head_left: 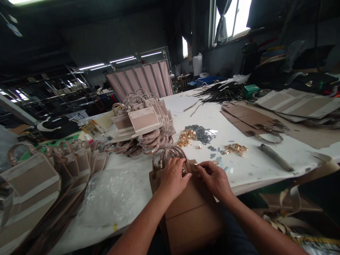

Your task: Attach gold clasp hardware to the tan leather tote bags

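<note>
A brown bag panel (186, 216) lies over the near table edge toward my lap, with other panels under it. Plastic-wrapped handles (170, 152) stick up at its far end. My left hand (172, 179) grips the panel's top beside the handles, its thumb apart from the curled fingers. Close by on the right, my right hand (215, 179) pinches a small gold metal fitting (196, 164) at the panel's top edge. Beyond the hands lie a heap of gold fittings (186, 137), a second gold heap (236, 149) and a pile of grey metal plates (203, 134).
Beige bag panels with wrapped handles are stacked at the far left (145, 120) and near left (32, 177). Clear plastic (114, 194) lies by my left arm. To the right are a dark rod (276, 157), brown panels (247, 118) and black strips (223, 92).
</note>
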A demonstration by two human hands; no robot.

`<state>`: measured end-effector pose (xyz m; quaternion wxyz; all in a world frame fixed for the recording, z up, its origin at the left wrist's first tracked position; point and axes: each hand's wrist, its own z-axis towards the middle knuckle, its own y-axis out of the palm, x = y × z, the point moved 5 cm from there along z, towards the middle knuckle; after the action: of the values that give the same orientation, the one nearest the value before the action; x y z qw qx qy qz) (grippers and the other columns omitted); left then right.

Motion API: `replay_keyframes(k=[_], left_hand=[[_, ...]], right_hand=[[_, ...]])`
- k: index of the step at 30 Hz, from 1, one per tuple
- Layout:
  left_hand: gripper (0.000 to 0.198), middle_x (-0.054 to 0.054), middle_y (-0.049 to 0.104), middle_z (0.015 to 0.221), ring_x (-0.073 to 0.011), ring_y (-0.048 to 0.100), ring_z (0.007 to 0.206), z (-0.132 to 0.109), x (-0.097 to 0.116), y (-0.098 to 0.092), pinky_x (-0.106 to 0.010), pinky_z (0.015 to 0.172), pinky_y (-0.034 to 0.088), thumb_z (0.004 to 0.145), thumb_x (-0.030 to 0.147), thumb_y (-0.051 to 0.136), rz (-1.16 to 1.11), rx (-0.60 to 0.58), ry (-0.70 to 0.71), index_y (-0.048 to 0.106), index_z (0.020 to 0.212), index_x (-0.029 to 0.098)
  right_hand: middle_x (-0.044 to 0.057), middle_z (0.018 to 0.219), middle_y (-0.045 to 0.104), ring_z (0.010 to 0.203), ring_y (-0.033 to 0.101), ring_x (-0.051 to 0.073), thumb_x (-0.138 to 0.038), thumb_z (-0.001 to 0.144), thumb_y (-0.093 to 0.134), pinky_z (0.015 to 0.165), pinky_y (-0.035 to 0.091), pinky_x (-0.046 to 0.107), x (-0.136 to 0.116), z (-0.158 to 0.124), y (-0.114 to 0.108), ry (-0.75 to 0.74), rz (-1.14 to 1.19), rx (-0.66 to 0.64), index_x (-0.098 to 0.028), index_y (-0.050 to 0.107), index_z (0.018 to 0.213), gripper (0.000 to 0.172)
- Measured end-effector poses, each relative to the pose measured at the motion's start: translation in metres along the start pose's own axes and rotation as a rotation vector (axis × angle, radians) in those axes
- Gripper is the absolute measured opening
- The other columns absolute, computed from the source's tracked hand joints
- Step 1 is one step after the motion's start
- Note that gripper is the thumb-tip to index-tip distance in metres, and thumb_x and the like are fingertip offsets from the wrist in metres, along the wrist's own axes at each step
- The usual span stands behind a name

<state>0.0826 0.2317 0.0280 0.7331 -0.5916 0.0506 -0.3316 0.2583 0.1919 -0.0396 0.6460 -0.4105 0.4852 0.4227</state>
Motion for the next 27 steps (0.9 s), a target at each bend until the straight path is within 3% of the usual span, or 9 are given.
replay_keyframes(k=[6,12,18,27], left_hand=[[0.048,-0.01,0.07,0.117,-0.0323,0.061,0.117,0.006,-0.004,-0.002,-0.049,0.106,0.051,0.077,0.024,0.089,-0.058,-0.029,-0.081,0.062,0.117,0.018],[0.051,-0.011,0.072,0.116,-0.0334,0.065,0.115,0.011,-0.009,-0.003,-0.047,0.103,0.052,0.073,0.026,0.091,-0.107,-0.095,-0.164,0.063,0.114,0.018],[0.05,-0.01,0.074,0.111,-0.0334,0.07,0.108,0.018,-0.004,-0.005,-0.042,0.093,0.052,0.073,0.029,0.091,-0.115,-0.173,-0.234,0.061,0.112,0.021],[0.035,0.003,0.066,0.08,-0.0229,0.063,0.078,0.013,0.003,-0.007,-0.032,0.07,0.037,0.078,0.024,0.084,-0.137,-0.097,-0.279,0.053,0.093,0.025]], right_hand=[[0.004,0.092,0.076,0.079,0.07,0.025,-0.044,0.097,0.063,0.074,0.052,0.035,-0.01,-0.002,0.002,-0.188,-0.228,0.0,-0.025,0.074,0.1,0.021],[0.006,0.106,0.075,0.094,0.071,0.025,-0.036,0.104,0.057,0.083,0.053,0.035,-0.014,-0.003,0.004,-0.344,-0.297,-0.059,-0.025,0.076,0.116,0.025],[0.005,0.099,0.074,0.089,0.07,0.025,-0.038,0.105,0.055,0.079,0.05,0.036,-0.008,0.0,0.008,-0.311,-0.39,-0.05,-0.025,0.075,0.112,0.024],[0.003,0.101,0.076,0.089,0.07,0.025,-0.038,0.099,0.055,0.078,0.048,0.034,-0.011,0.007,0.011,-0.195,-0.362,-0.169,-0.028,0.074,0.113,0.025]])
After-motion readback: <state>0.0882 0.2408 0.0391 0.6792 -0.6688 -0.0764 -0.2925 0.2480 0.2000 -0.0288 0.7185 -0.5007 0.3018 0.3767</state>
